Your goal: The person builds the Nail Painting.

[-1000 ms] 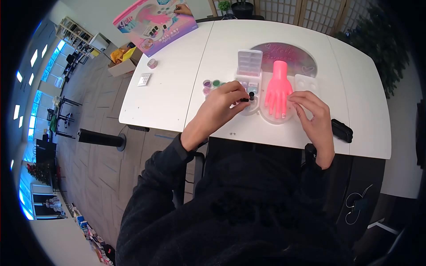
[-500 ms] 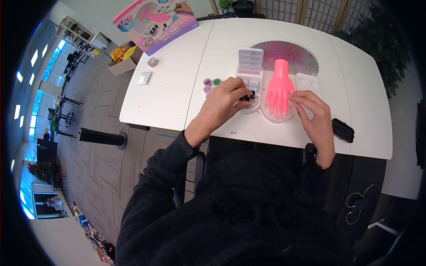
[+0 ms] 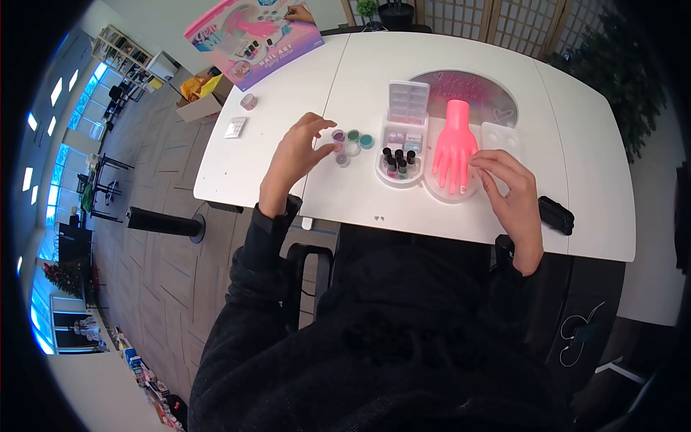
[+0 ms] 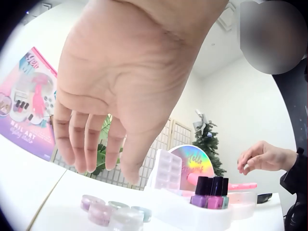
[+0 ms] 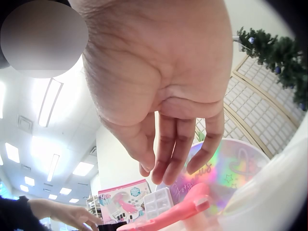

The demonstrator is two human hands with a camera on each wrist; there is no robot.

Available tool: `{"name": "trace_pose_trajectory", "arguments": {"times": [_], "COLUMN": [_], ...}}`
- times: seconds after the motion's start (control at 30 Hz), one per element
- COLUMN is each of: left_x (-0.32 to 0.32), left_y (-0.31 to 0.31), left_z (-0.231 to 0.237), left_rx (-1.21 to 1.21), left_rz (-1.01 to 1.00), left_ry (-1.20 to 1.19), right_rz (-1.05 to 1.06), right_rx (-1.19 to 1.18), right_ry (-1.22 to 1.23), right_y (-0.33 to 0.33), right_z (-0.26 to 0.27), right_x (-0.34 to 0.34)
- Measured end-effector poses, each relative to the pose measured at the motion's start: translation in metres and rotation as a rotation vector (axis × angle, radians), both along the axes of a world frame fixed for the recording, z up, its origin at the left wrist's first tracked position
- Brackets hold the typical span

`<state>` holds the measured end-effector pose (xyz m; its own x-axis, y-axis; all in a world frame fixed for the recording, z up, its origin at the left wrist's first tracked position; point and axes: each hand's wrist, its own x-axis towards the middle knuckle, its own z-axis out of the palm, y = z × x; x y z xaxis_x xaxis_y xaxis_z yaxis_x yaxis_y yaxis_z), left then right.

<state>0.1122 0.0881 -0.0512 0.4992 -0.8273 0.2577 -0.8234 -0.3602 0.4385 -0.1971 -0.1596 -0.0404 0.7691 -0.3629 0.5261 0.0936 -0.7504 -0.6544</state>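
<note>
My left hand (image 3: 296,155) is over the left side of a group of small round glitter pots (image 3: 353,135), its fingers and thumb apart with nothing held. In the left wrist view, those pots (image 4: 99,215) lie below its fingertips. My right hand (image 3: 512,194) stays beside the pink model hand (image 3: 455,137), its thumb and fingertips together. A small pale piece (image 4: 247,166) shows between them in the left wrist view. Several nail polish bottles (image 4: 215,195) with black caps stand upright in the white organizer (image 3: 400,184), between my left hand and the model hand.
Behind the organizer rises its clear compartment lid (image 3: 408,102), beside a shiny arched backboard (image 3: 464,90). A white palette (image 3: 502,137) lies right of the model hand, and a black case (image 3: 556,215) near the right edge. The nail art box (image 3: 259,43) stands at the far left.
My left hand has let go of a black-capped polish bottle in the organizer and moved left over the glitter pots. My right hand has kept its place.
</note>
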Motion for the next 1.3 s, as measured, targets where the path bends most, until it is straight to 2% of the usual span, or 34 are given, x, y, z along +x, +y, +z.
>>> {"name": "trace_pose_trajectory", "arguments": {"times": [0.1,0.3,0.6,0.97,1.3], "left_x": [0.003,0.025,0.025,0.021,0.025], "left_y": [0.000,-0.005,-0.010,-0.014,-0.012], "left_z": [-0.016,-0.040,-0.038,-0.045,-0.046], "left_rx": [-0.019,0.032,-0.013,0.035,0.030], "left_rz": [-0.003,-0.040,-0.019,0.023,0.027], "left_ry": [0.085,-0.017,0.094,-0.047,0.011], "right_rz": [-0.002,-0.009,-0.020,-0.075,-0.044], "right_rx": [0.006,-0.004,-0.002,0.025,0.007], "right_ry": [0.014,0.011,0.016,0.040,0.074], "right_y": [0.000,0.001,-0.004,-0.006,-0.005], "right_z": [0.001,0.002,-0.001,-0.003,-0.005], "right_x": [0.000,0.001,-0.004,-0.010,-0.007]}}
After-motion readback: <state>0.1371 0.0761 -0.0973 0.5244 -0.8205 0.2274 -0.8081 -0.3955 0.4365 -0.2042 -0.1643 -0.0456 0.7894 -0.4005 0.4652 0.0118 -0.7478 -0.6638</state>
